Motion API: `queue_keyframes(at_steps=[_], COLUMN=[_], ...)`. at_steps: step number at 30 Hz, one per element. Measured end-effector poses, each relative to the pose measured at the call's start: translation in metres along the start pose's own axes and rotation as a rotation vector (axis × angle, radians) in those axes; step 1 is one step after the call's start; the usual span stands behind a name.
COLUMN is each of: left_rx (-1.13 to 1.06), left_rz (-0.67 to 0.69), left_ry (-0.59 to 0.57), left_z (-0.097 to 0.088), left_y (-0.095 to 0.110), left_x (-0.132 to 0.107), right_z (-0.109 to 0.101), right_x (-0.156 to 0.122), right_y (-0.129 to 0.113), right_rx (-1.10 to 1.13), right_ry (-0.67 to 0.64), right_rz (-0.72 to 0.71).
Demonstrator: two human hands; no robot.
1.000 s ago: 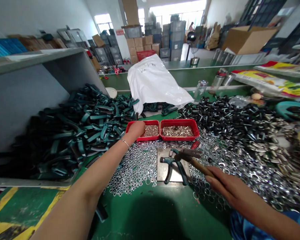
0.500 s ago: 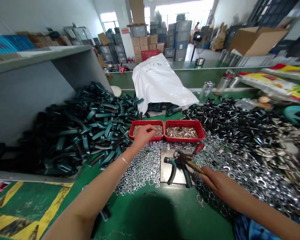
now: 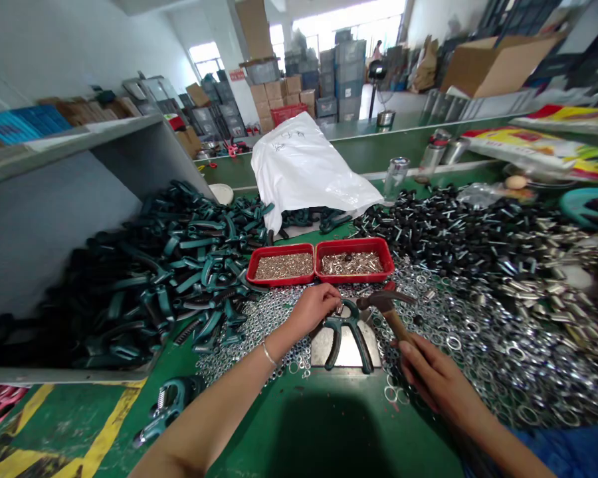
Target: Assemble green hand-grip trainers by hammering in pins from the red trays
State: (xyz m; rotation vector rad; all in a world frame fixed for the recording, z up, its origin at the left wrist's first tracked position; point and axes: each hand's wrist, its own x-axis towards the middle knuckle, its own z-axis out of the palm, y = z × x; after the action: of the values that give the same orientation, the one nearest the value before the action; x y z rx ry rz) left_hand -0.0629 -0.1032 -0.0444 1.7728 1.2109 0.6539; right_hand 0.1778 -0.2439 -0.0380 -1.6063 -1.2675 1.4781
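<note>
A teal spring clamp [image 3: 363,348] lies on a metal plate [image 3: 346,358] in front of me, its two handles spread toward me. At its upper left, my left hand [image 3: 319,309] has its fingers pinched together. A small shiny bit shows at the fingertips, too small to name. My right hand [image 3: 431,375] grips the wooden handle of a claw hammer [image 3: 389,307]. The hammer head is raised just right of the clamp. Behind the clamp stand two red trays: the left tray [image 3: 282,282] holds tiny metal pins, the right tray [image 3: 356,277] larger pins.
Teal clamp parts [image 3: 194,245] are heaped on the left beside a grey shelf [image 3: 124,146]. Small metal rings [image 3: 279,332] and larger rings [image 3: 508,358] spread around the plate. Black-handled screws [image 3: 458,232] pile up at right. A white sack [image 3: 309,166] lies behind the trays.
My left hand has moved from the left red tray down to the clamp. The hammer has lifted off the clamp and shifted right. The view has turned slightly.
</note>
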Motion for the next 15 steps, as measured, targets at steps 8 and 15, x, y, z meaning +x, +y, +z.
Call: queue_keyframes(at_steps=[8,15], left_rx=[0.339,0.462], left_rz=[0.132,0.161], left_ry=[0.056,0.083], left_z=[0.013,0.019], left_y=[0.003,-0.004], left_x=[0.009,0.006], right_z=[-0.006,-0.006], right_x=[0.006,0.009], right_y=[0.004,0.008], right_rx=[0.087,0.113], right_ry=[0.008,0.004], right_rz=[0.049,0.042])
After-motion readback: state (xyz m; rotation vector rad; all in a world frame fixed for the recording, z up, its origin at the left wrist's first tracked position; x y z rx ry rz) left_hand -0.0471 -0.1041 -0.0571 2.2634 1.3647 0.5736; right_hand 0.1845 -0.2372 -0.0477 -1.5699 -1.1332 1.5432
